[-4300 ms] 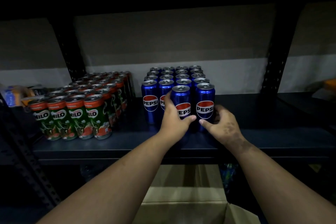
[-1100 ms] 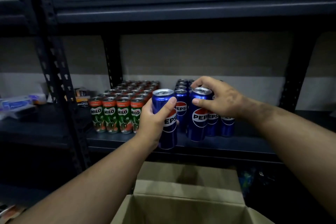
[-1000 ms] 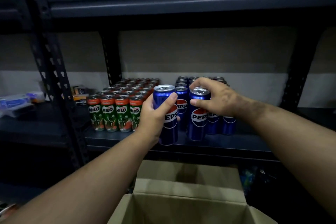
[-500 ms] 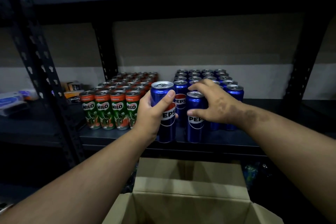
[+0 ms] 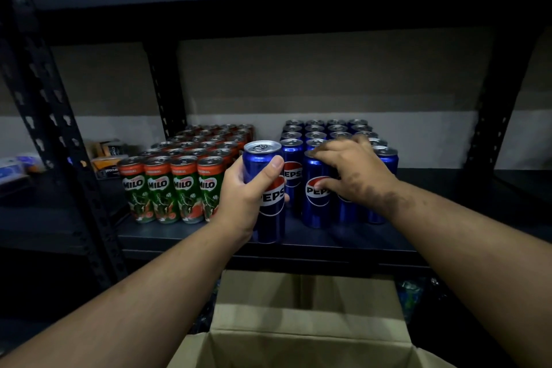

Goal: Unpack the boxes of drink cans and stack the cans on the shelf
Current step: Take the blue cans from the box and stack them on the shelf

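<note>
Both hands grip Pepsi cans — left hand (image 5: pixel 243 197) one (image 5: pixel 265 188), right hand (image 5: pixel 355 173) another (image 5: pixel 316 197).

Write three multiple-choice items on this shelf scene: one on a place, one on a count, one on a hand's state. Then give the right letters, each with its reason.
1. Where do the Milo cans stand relative to the Pepsi block?
A. to its left
B. to its right
C. stacked on top of it

2. How many Milo cans make the front row?
A. two
B. four
C. six

3. What is the left hand doing?
A. resting flat on the shelf
B. gripping a Pepsi can
C. reaching into the cardboard box

Answers:
1 A, the green cans sit left of the blue ones.
2 B, four Milo labels face forward.
3 B, its fingers and thumb wrap the can's body.
</note>
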